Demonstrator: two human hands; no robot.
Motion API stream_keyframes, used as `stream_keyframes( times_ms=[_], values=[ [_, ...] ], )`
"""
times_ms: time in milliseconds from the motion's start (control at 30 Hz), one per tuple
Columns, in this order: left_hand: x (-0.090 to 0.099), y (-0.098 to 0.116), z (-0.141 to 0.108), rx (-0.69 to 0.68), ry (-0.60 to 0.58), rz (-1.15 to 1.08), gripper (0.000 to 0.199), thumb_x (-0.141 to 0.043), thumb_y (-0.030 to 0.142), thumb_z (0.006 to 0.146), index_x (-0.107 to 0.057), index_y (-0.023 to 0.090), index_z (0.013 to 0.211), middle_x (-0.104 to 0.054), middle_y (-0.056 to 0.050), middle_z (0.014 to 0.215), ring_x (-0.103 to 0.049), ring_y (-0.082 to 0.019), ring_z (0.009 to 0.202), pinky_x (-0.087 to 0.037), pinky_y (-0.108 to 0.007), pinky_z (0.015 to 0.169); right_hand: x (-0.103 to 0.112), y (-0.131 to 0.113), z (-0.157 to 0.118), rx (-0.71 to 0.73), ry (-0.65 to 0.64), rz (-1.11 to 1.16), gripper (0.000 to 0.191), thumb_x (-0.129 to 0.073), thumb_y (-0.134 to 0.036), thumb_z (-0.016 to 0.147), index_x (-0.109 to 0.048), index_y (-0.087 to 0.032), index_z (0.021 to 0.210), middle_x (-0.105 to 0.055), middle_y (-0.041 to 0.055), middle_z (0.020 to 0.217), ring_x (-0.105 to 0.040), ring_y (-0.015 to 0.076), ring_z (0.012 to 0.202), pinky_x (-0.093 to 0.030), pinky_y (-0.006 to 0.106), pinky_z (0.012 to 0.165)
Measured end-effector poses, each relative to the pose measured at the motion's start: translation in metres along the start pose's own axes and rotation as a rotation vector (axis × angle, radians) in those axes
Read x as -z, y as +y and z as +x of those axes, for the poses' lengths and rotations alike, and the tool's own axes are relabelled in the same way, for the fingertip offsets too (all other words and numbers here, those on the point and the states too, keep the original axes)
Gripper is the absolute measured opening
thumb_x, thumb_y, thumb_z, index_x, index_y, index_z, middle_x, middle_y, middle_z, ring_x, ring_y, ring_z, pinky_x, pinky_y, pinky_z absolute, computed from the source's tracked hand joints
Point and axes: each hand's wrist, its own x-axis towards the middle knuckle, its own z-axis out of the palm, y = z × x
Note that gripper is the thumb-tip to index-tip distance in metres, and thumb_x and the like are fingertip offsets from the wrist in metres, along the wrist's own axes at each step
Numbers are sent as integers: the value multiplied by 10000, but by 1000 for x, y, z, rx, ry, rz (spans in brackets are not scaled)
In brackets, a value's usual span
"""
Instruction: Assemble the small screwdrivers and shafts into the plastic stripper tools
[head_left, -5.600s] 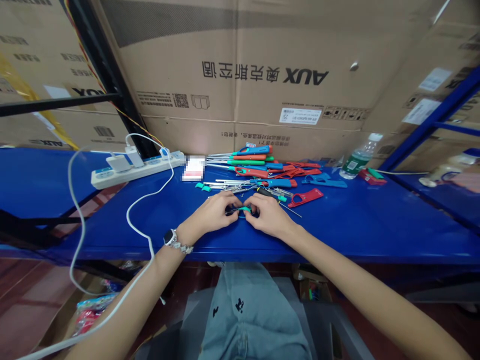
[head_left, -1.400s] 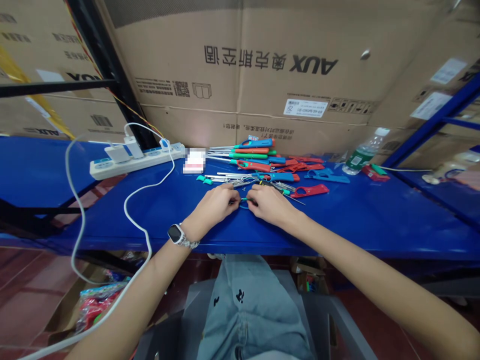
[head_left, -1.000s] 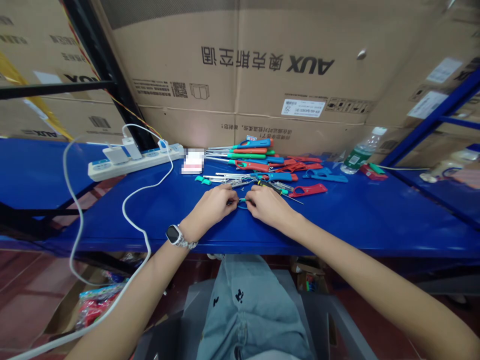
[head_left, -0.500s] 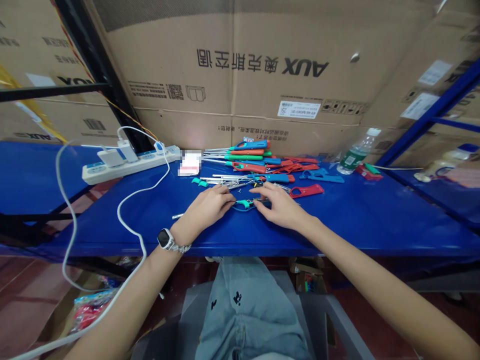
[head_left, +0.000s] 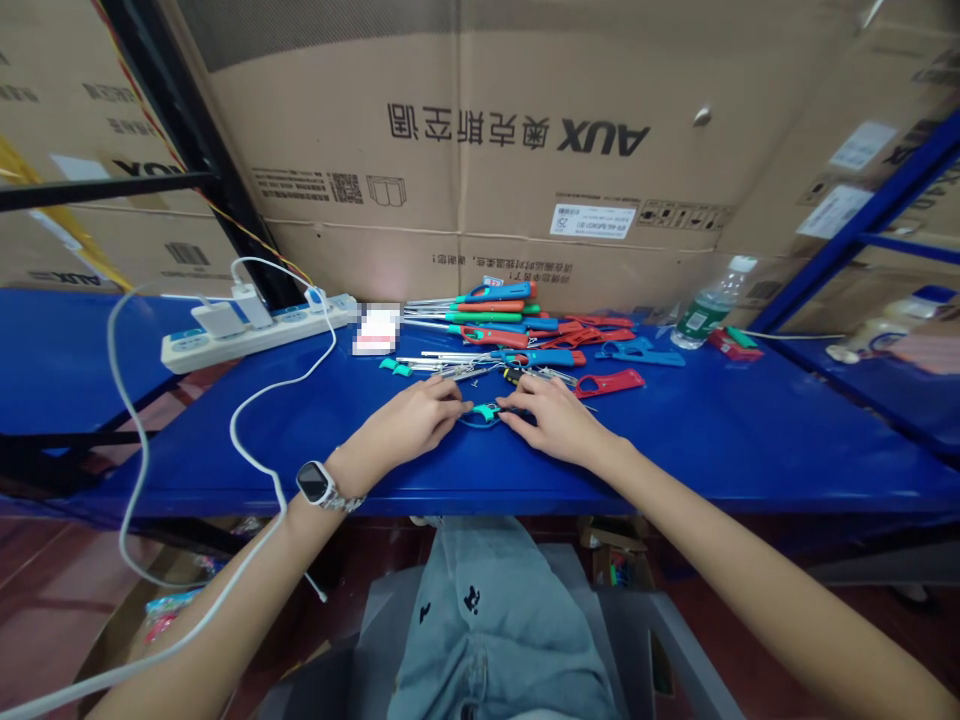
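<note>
A blue lighter casing with a green trigger (head_left: 486, 411) lies low over the tabletop between my two hands. At its left end, my left hand (head_left: 426, 412) pinches it with curled fingers. My right hand (head_left: 553, 412) has its thumb and fingers closed on the right end, hiding that part. Just beyond my right fingers is a yellow-and-black tool handle (head_left: 512, 375). Thin metal rods and small parts lie past my hands. Two small green triggers (head_left: 395, 367) sit to the far left of them, and a red casing half (head_left: 611, 383) is off to the right.
Several long-nosed lighters (head_left: 495, 315) are piled at the back against a large carton (head_left: 510, 60). A power strip (head_left: 259, 335) with white cables stands on the left. Toward the right are a blue casing half (head_left: 641, 350) and a plastic bottle (head_left: 709, 310).
My right hand has moved slightly left and its fingers have closed in on the lighter casing. My left wrist has shifted a little left and down. The view has moved slightly.
</note>
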Motion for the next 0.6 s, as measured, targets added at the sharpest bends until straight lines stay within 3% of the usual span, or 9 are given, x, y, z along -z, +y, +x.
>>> stream_keyframes(
  times_ms=[267,600],
  values=[
    [5,3,-12,28,-47,88,472,-473,136,951,-669,219,1373,-648,-125,1254,-613,-291,1111,-508,-463,961,-2,-5,-1,2,26,-77,284,-548,-312,1035,-740,-177,1196,-654,83,1015,-606,221,981,-386,370,884],
    [6,-6,-6,41,12,92,341,-469,199,997,-745,178,1197,-681,-114,1189,-615,-284,1074,-512,-443,925,-12,-11,-1,-78,127,-45,270,-584,-320,1009,-750,-159,1148,-673,102,1035,-634,226,957,-434,354,873]
  ],
)
